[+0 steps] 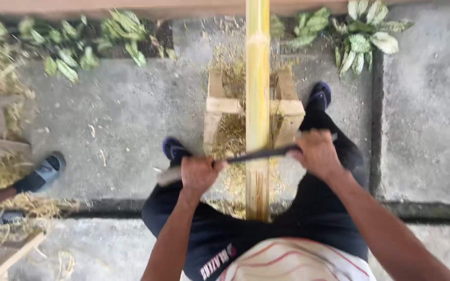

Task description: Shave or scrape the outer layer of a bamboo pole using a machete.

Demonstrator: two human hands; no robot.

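Seen from above, the person's left hand (pixel 199 174) is curled into a fist around the pale wooden handle end of a long dark drawknife-like blade (pixel 259 154). The right hand (pixel 316 153) is likewise closed tight around the blade's other end. The blade lies crosswise, pressed against one long yellow-green bamboo pole (pixel 257 88) that runs straight away from the person between their knees.

The bamboo is smooth and glossy above the blade, with one visible node ring near the top; below the blade its surface looks scraped, paler and streaked brown.

The pole rests on one low stand of pale wooden slats (pixel 220 106), with dry fibrous shavings gathered in and around it. The person wears black trousers and two dark blue shoes, planted either side of the stand on grey concrete floor (pixel 126 114). At the left edge, another person's foot in a grey sandal (pixel 48 169) stands beside heaps of straw-coloured shavings. Green leafy plants (pixel 365 36) line the far edge.
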